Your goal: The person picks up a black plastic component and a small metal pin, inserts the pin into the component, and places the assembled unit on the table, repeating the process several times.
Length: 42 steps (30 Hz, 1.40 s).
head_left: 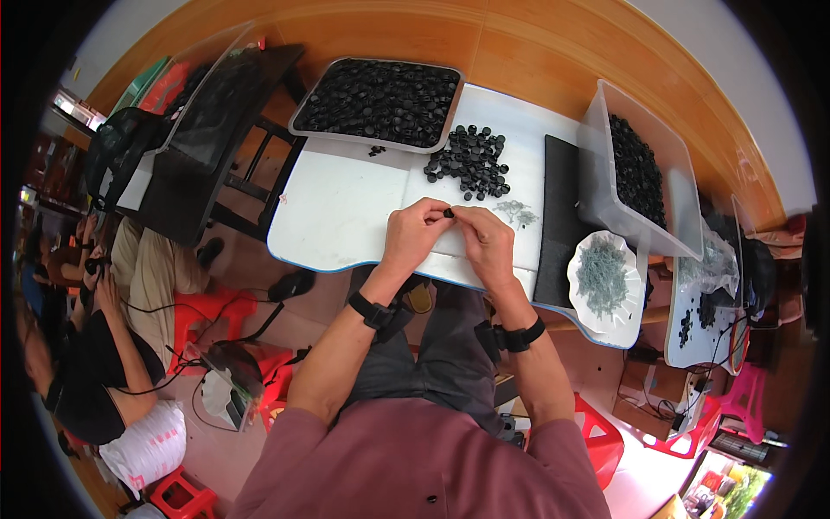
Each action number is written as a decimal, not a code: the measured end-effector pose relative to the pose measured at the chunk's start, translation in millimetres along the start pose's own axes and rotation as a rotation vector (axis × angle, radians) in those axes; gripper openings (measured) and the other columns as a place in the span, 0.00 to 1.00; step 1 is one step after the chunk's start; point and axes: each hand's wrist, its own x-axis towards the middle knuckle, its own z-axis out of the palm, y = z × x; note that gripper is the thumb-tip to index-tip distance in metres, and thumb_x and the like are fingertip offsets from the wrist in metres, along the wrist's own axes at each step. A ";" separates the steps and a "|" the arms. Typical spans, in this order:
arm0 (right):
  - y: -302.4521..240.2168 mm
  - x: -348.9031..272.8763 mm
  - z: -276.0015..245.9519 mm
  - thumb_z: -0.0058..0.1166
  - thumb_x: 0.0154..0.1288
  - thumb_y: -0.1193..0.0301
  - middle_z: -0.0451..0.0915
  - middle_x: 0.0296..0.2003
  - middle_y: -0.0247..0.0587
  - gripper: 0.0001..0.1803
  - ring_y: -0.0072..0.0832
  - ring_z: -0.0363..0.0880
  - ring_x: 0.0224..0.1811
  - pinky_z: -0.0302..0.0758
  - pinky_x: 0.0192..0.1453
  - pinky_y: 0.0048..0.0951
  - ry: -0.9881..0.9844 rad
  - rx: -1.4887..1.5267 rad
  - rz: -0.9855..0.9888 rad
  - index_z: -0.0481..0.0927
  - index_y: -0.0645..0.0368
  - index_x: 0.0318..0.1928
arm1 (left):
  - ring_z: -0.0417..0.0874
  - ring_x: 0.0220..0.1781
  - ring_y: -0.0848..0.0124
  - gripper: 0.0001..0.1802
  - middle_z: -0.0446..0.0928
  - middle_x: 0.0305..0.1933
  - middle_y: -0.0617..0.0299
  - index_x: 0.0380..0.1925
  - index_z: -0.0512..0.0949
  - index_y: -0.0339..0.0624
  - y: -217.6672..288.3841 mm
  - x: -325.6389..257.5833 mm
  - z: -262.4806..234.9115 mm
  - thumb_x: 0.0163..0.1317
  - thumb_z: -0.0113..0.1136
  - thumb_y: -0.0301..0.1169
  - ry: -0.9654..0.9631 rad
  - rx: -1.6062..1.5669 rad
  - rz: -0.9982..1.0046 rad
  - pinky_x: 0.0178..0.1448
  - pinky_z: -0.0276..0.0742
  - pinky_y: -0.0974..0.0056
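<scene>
A small round black piece, seemingly a plastic cap [449,213], is pinched between the fingertips of both my hands above the table's near part. My left hand [413,233] is closed on it from one side, thumb against forefinger. From the other side my right hand [487,246] grips it, its remaining fingers curled. The fingers cover most of the piece. Just beyond them lies a loose pile of similar black caps [471,163]. Thin grey bits [516,213] are scattered to the right of the pile.
A shallow tray [369,144] of black caps stands at the back left. On the right are a black mat [558,221], a scalloped white dish [635,298] of fine grey pieces and a clear bin [596,177] of black parts. Another person [91,346] sits at far left.
</scene>
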 end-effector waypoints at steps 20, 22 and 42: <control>2.9 -0.5 -1.2 0.58 0.61 0.87 0.89 0.48 0.50 0.18 0.45 0.89 0.48 0.86 0.53 0.38 -0.029 -0.100 -0.149 0.88 0.62 0.50 | 0.90 0.41 0.74 0.15 0.90 0.40 0.55 0.49 0.86 0.32 5.0 6.0 -7.0 0.64 0.73 0.27 -0.085 -0.041 -0.086 0.48 0.85 0.70; 2.2 0.5 -1.9 0.59 0.61 0.86 0.89 0.46 0.48 0.18 0.45 0.89 0.45 0.85 0.50 0.39 -0.009 -0.166 -0.225 0.87 0.61 0.51 | 0.90 0.43 0.74 0.15 0.90 0.42 0.54 0.50 0.86 0.31 4.9 8.3 -10.9 0.65 0.72 0.26 -0.123 -0.059 -0.106 0.50 0.85 0.70; 1.7 -2.0 2.1 0.65 0.67 0.74 0.90 0.38 0.47 0.08 0.36 0.89 0.40 0.83 0.46 0.33 0.040 0.156 0.262 0.89 0.62 0.45 | 0.87 0.48 0.75 0.15 0.88 0.47 0.56 0.53 0.84 0.31 1.7 7.7 -20.0 0.67 0.69 0.23 -0.227 -0.230 -0.147 0.55 0.83 0.70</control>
